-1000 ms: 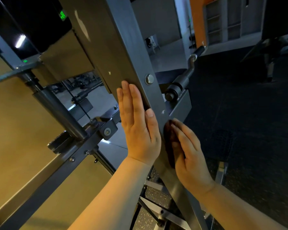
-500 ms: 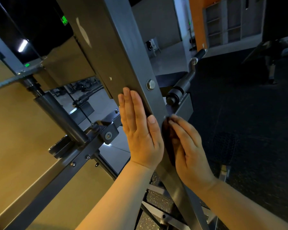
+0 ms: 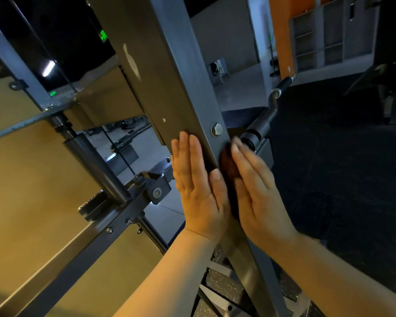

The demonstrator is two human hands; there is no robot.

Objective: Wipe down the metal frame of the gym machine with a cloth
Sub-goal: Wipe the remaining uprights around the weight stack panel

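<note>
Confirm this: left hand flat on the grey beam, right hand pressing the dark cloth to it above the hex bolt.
One point is wrong: in the head view the right hand presses the dark cloth to the grey beam below the hex bolt, not above. The left hand does lie flat on it.

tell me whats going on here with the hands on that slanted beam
A person is wiping the gym machine's metal beam. The left hand lies flat against the beam's left face, fingers straight. The right hand presses a dark cloth against the beam's right edge, just below a bolt. The right hand looks blurred. Most of the cloth is hidden between the two hands.
</note>
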